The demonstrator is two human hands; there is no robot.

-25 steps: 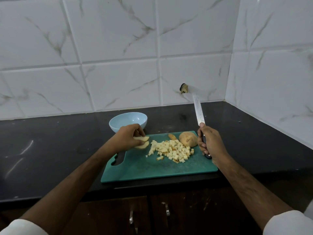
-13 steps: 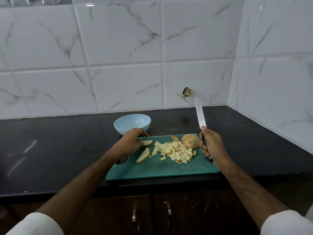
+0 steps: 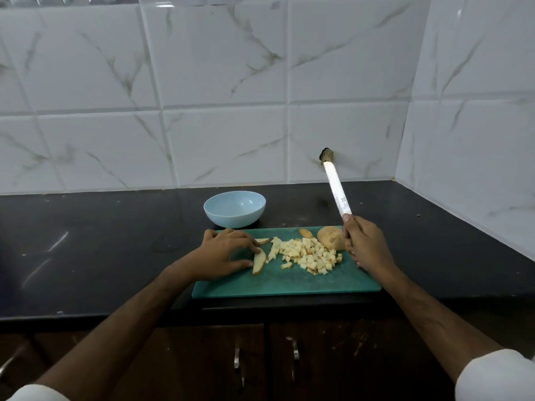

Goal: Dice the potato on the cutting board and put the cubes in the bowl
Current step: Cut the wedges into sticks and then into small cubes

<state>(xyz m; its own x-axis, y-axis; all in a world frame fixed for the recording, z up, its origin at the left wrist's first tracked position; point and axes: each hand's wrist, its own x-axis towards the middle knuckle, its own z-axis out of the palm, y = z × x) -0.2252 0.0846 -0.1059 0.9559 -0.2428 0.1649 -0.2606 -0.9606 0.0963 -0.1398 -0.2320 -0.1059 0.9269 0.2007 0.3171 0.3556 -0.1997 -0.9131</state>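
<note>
Two cabinet handles (image 3: pixel 237 357) showed nearest, below the counter. On the one green cutting board (image 3: pixel 289 286), the left hand (image 3: pixel 224 256) lay spread, fingertips touching one of two potato slices (image 3: pixel 259 261). A pile of cubes (image 3: pixel 309 256), too many to count, sat mid-board. The right hand (image 3: pixel 366 246) gripped one knife (image 3: pixel 337 192), blade raised, beside one uncut potato chunk (image 3: pixel 331 238). Beyond stood one pale-blue bowl (image 3: pixel 234 209).
</note>
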